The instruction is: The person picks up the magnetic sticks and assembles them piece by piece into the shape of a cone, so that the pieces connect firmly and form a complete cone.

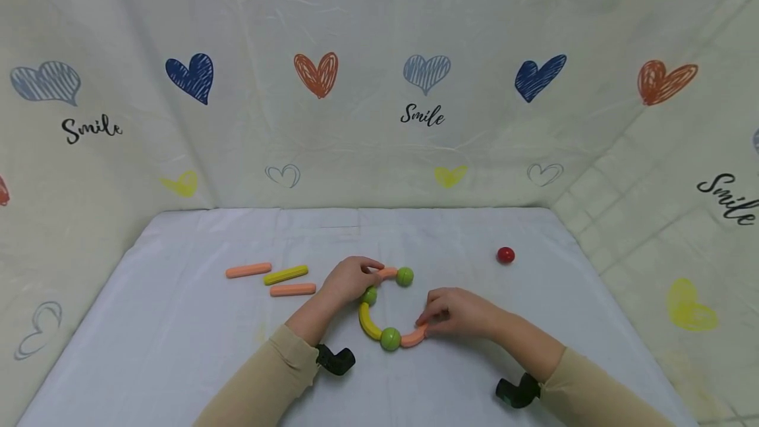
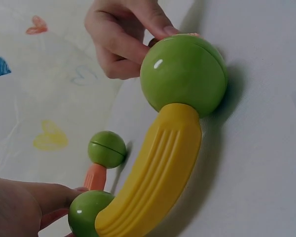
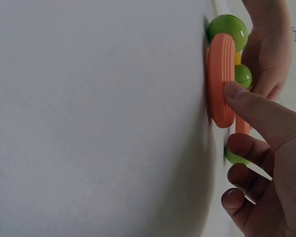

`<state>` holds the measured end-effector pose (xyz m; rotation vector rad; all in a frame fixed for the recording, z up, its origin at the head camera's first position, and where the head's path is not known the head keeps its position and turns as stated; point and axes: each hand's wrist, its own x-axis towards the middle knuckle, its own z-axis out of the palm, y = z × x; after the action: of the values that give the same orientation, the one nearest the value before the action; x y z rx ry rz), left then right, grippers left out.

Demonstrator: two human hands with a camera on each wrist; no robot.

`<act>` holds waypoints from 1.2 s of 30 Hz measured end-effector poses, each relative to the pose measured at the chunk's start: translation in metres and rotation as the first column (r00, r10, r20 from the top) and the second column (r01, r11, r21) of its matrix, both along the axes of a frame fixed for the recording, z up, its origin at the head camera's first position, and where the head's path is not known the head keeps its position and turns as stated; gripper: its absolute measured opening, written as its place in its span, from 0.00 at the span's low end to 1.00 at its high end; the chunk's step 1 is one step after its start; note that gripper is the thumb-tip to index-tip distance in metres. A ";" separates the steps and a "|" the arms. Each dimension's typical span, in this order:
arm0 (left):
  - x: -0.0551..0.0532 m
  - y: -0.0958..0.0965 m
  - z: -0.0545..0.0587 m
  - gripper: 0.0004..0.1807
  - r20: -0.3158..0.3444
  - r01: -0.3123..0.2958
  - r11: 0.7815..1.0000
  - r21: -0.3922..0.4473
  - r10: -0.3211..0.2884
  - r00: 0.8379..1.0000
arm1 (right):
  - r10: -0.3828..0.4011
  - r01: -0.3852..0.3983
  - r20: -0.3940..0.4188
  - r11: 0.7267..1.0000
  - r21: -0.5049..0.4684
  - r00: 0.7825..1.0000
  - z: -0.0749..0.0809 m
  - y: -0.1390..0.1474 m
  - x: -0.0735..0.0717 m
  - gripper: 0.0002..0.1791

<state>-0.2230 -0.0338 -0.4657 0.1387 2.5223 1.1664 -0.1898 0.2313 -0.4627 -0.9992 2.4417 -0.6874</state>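
Observation:
A curved chain of toy sticks and balls lies on the table. It links green balls, a curved yellow stick (image 2: 155, 173) and two curved orange sticks. My left hand (image 1: 354, 279) pinches the far orange stick (image 1: 388, 273), between the middle green ball (image 1: 369, 295) and the end green ball (image 1: 405, 276). My right hand (image 1: 456, 312) holds the free end of the near orange stick (image 3: 220, 81). Its thumb presses on the stick's side in the right wrist view, and other fingers curl loosely below. That stick joins the near green ball (image 2: 183, 74), which meets the yellow stick.
Left of the chain lie two straight orange sticks (image 1: 248, 270) and a straight yellow stick (image 1: 286, 274). A red ball (image 1: 506, 255) sits at the back right. White cloth covers the table (image 1: 178, 335); a heart-printed sheet (image 1: 367, 150) hangs behind.

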 end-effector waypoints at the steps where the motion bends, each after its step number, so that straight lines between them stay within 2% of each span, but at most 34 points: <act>1: 0.000 0.000 0.001 0.14 -0.002 0.005 1.000 -0.008 -0.005 1.000 | -0.001 0.001 -0.001 1.000 0.010 1.000 0.001 0.000 -0.001 0.11; 6: 0.002 0.002 0.003 0.14 0.003 0.034 0.998 -0.047 -0.034 0.999 | 0.010 -0.010 -0.014 0.999 0.047 1.000 0.004 -0.002 -0.005 0.12; 13: 0.003 0.004 0.003 0.14 0.022 0.041 0.996 -0.077 -0.040 0.999 | 0.022 -0.019 -0.040 0.996 0.083 0.999 0.009 -0.003 -0.011 0.12; 25: 0.003 0.007 0.004 0.13 -0.018 0.104 0.985 -0.137 -0.108 0.994 | 0.060 -0.047 -0.096 0.990 0.130 0.994 0.012 -0.008 -0.020 0.13; 30: 0.005 0.008 0.007 0.13 -0.037 0.129 0.981 -0.145 -0.135 0.990 | 0.092 -0.069 -0.143 0.985 0.158 0.985 0.013 -0.010 -0.020 0.12; 36: 0.005 0.009 0.007 0.13 -0.026 0.149 0.977 -0.151 -0.155 0.988 | 0.090 -0.064 -0.154 0.983 0.170 0.984 0.014 -0.012 -0.021 0.13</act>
<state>-0.2181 -0.0246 -0.4590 0.3119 2.5694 0.9214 -0.2107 0.2193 -0.4486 -1.1144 2.5331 -0.3846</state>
